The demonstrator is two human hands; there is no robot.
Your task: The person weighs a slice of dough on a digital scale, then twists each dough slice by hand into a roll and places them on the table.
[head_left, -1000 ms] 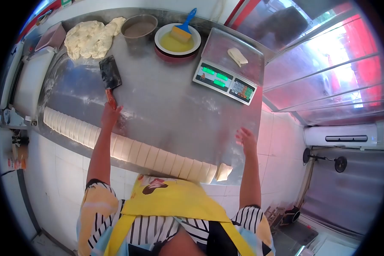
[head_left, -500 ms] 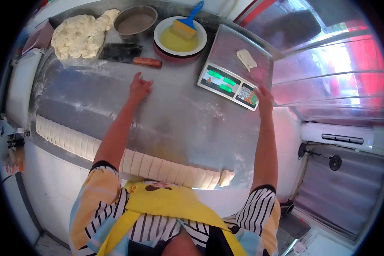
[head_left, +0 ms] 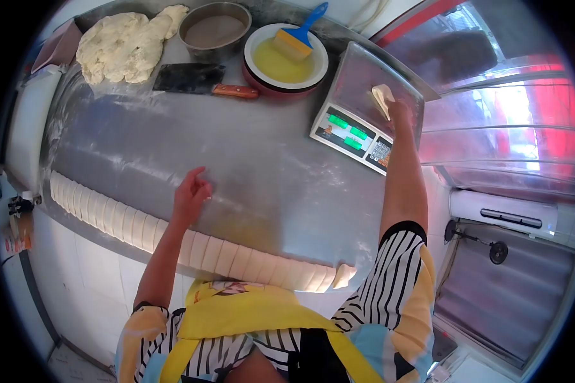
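On the scale (head_left: 359,71), standing by the edge of the counter (head_left: 128,140) presumably for easy reach, the right hand (head_left: 400,115) meets the piece of dough (head_left: 381,97), but I cannot tell if it grips firmly, while the left hand (head_left: 191,193) is empty, with loosely spread fingers.

1 dough piece (head_left: 383,99) at our right hand (head_left: 400,115), scale (head_left: 358,70) beneath, bowl (head_left: 259,40) and cleaver (head_left: 198,79) left of that hand, dough row (head_left: 236,259) nearer us.
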